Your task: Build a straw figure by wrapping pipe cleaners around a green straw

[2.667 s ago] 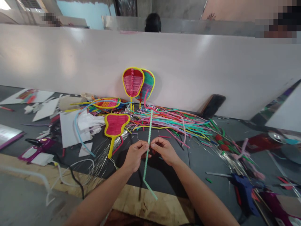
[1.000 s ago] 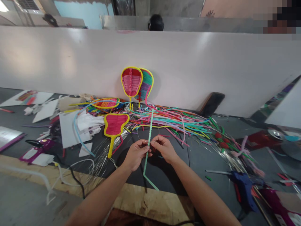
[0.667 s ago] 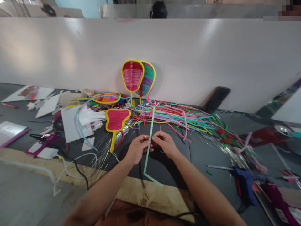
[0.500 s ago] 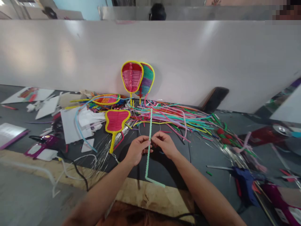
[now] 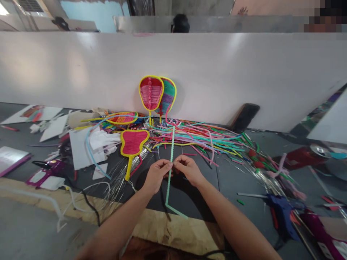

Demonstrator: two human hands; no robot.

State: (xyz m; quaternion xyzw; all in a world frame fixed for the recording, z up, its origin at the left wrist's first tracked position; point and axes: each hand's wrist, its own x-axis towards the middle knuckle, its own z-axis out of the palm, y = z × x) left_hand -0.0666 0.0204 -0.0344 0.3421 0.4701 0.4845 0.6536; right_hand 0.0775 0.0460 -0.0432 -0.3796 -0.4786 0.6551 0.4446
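A long mint-green plastic strip (image 5: 171, 144) stands nearly upright over the dark table mat (image 5: 195, 195). Its upper part is crimped into small waves and its lower end bends toward me. My left hand (image 5: 157, 175) and my right hand (image 5: 188, 169) pinch it from either side at mid-length, fingertips almost touching. Both hands are closed on the strip. A thin wire loop shows just behind my fingers.
A heap of coloured plastic strips (image 5: 211, 139) lies behind my hands. A pink woven fan (image 5: 133, 144) lies to the left, and two fans (image 5: 157, 94) lean on the white partition (image 5: 244, 72). A purple glue gun (image 5: 45, 172) is left, a blue one (image 5: 282, 215) right.
My hands have stayed pinched on the green strip in the same spot. The strip's bent lower end has swung slightly. The camera has tilted a little.
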